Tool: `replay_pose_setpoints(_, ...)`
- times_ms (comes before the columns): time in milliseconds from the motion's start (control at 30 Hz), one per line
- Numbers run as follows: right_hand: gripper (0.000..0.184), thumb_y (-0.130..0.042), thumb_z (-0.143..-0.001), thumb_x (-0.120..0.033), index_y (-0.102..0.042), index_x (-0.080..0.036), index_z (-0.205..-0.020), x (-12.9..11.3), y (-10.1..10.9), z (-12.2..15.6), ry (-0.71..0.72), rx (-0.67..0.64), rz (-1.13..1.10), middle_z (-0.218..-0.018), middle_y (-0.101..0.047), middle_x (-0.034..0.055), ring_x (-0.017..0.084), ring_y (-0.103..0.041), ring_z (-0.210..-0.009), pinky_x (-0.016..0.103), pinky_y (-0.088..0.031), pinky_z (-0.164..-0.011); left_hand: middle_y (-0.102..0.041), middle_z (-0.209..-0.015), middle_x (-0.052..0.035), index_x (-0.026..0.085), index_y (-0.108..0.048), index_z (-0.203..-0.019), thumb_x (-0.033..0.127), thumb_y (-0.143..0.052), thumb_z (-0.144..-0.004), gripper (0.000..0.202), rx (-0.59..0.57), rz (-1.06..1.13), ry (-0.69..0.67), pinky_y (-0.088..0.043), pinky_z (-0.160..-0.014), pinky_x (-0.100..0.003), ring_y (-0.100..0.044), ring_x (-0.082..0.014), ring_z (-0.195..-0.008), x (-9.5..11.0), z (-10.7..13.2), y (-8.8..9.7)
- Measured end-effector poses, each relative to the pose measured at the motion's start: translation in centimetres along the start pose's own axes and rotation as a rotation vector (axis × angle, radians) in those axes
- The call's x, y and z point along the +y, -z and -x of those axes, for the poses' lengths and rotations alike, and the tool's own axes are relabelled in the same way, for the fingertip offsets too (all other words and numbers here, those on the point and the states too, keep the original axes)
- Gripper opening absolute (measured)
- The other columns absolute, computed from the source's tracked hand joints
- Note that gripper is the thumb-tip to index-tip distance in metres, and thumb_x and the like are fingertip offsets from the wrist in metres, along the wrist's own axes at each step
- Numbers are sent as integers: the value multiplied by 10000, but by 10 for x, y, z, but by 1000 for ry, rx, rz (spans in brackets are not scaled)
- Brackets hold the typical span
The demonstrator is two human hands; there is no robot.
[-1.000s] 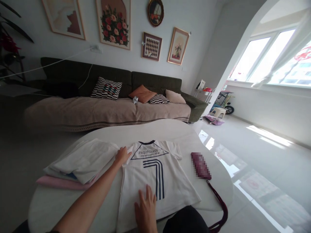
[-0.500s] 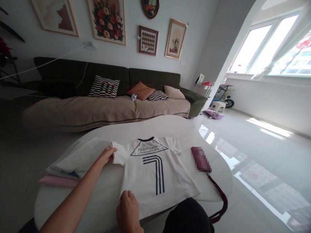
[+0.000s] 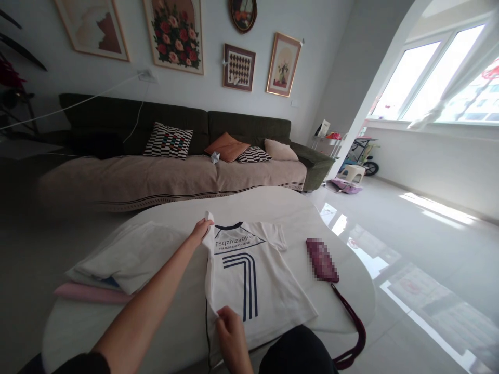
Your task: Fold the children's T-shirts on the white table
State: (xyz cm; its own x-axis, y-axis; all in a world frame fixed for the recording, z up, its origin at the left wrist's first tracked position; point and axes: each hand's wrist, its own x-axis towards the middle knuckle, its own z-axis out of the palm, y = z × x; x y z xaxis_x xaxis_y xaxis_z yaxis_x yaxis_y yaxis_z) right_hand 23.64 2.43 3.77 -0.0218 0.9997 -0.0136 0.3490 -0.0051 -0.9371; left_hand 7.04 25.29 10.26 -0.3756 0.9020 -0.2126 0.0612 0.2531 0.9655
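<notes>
A white T-shirt (image 3: 268, 291) with dark stripes forming a 7 and printed lettering lies front up on the white table, its collar away from me. My left hand (image 3: 202, 231) is closed on its left sleeve, lifting that shoulder off the table. Lower down, my right hand (image 3: 231, 332) pinches the left side edge near the hem. The left side of the shirt rises in a fold between both hands, and a dark line shows along its edge. The opposite sleeve and side lie flat.
Folded white clothes (image 3: 132, 254) rest on a pink folded cloth (image 3: 93, 294) at the table's left. A blurred maroon item (image 3: 323, 259) with a strap (image 3: 353, 317) lies at the right. A sofa (image 3: 249, 174) stands behind the table (image 3: 265, 200); my dark-clad knee (image 3: 298, 353) is at the front edge.
My left hand has moved right and away from me, lifting the sleeve inward. My right hand has shifted right with the side edge, so the shirt's left side now folds up.
</notes>
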Motion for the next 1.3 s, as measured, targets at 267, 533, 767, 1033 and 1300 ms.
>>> replay_pose_setpoints(267, 322, -533, -702, -300, -511, -181, -1000, 41, 22, 5, -51, 110, -22, -543, -455, -63, 122, -464, -489, 207, -364, -482, -516, -1169, -100, 152, -438, -1203, 315, -458, -858, 382, -31, -374, -212, -418, -885, -417, -516, -203, -1035, -31, 9, -75)
replay_pose_setpoints(533, 489, -474, -707, -98, -481, -184, -1189, 37, 37, 20, 9, 45, 653, -836, -635, 105, 266, -624, -740, 345, -473, -617, -269, -1429, -94, 188, -380, -1299, 364, -384, -838, 493, -83, -772, -424, -112, -1055, -478, -146, -268, -1325, -79, 49, -31)
replay_pose_setpoints(767, 671, -597, -717, -235, -336, -252, -1336, 3, 22, 22, 381, -152, 682, -1414, -265, 106, 329, -225, -1286, 526, -301, -971, -156, -1466, -57, 305, -297, -1344, 490, -266, -852, 526, -95, -1152, -451, -134, -1003, -559, -108, -283, -1332, -90, 48, -25)
replay_pose_setpoints(1033, 405, -460, -819, -268, -481, -183, -1214, -6, 77, -64, 269, -140, 379, -1184, -562, 84, 163, -527, -1075, 284, -402, -903, -154, -1467, -33, 333, -294, -1337, 499, -252, -848, 519, -77, -1143, -454, -121, -984, -603, -97, -258, -1335, -89, 37, -25)
replay_pose_setpoints(1300, 351, -449, -853, -287, -524, -45, -1095, 18, 180, -215, -191, 250, 606, -1079, -567, 188, 226, -537, -1014, 361, -395, -887, -189, -1458, -2, 362, -363, -1299, 497, -337, -811, 506, -69, -1092, -446, -114, -991, -603, -123, -268, -1330, -88, 34, -24)
